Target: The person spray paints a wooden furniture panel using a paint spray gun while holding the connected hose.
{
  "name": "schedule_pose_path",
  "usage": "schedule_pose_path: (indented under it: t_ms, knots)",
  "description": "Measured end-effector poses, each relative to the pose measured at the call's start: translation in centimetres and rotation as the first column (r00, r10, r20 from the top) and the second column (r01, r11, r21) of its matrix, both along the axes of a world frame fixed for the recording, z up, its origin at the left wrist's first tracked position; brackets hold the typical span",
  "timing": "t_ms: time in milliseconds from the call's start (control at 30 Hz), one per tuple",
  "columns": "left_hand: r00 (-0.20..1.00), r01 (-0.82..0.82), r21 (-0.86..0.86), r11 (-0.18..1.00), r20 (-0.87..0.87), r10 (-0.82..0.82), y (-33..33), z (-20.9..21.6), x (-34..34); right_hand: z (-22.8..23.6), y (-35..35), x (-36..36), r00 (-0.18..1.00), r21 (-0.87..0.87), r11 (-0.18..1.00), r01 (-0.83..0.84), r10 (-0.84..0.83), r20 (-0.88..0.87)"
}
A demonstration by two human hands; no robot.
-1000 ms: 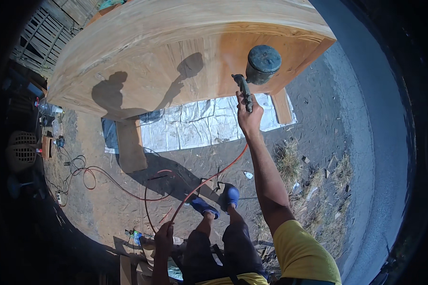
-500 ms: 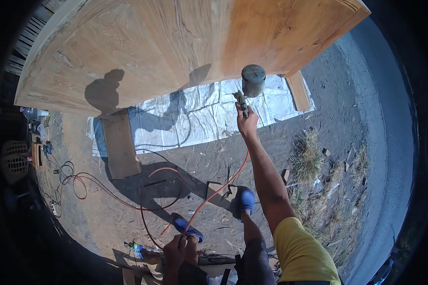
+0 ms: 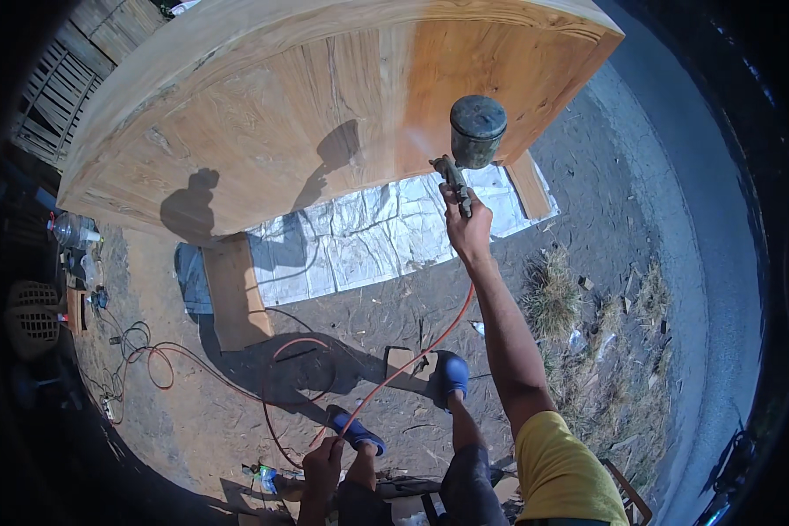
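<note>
The right hand (image 3: 470, 230) has its fingers wrapped around the grip of the spray gun (image 3: 452, 182), whose dark cup (image 3: 478, 131) stands in front of the orange part of the wooden panel (image 3: 237, 131). Half a second ago, the cup overlapped the panel's lower edge and the silver sheet (image 3: 351, 250); now it sits higher against the wood, and pale mist (image 3: 419, 140) shows just left of it. The gun's shadow (image 3: 337, 147), then cut by the lower edge, now falls wholly on the unstained wood.

The left hand (image 3: 323, 463) is low in view, its fingers closed around the red hose (image 3: 412, 358), which rises toward the right forearm, much as before. The panel's curved upper edge is back in view. The blue shoes (image 3: 455, 375) stand apart, whereas a second ago they were close together.
</note>
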State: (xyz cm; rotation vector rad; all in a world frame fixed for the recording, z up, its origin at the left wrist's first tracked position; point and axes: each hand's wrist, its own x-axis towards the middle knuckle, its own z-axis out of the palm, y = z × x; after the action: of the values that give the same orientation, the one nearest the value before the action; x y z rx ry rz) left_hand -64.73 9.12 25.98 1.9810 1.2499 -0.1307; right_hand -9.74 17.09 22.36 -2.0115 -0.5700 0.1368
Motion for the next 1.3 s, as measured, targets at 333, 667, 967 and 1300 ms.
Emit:
schedule_pose_path:
  t_ms: [333,667,967,1300]
  knots:
    - [0.977,0.027,0.004,1.000,0.213,-0.027,0.6,3.9,3.5,22.3,-0.3,0.8,0.956,0.192,0.981,-0.026,-0.031,0.291]
    - [0.992,-0.006,-0.013,1.000,0.125,0.008,1.7,3.0,2.5,14.9,2.9,0.5,0.969,0.243,0.969,-0.039,-0.022,0.245]
    - [0.997,-0.058,-0.062,0.996,0.050,0.061,2.9,-3.1,1.4,-4.0,3.6,0.1,1.000,0.129,0.992,-0.018,0.016,0.018]
    - [0.999,-0.051,-0.063,0.997,-0.001,0.051,2.5,-10.9,2.8,-23.7,4.3,0.8,1.000,0.024,1.000,0.008,-0.007,-0.016]
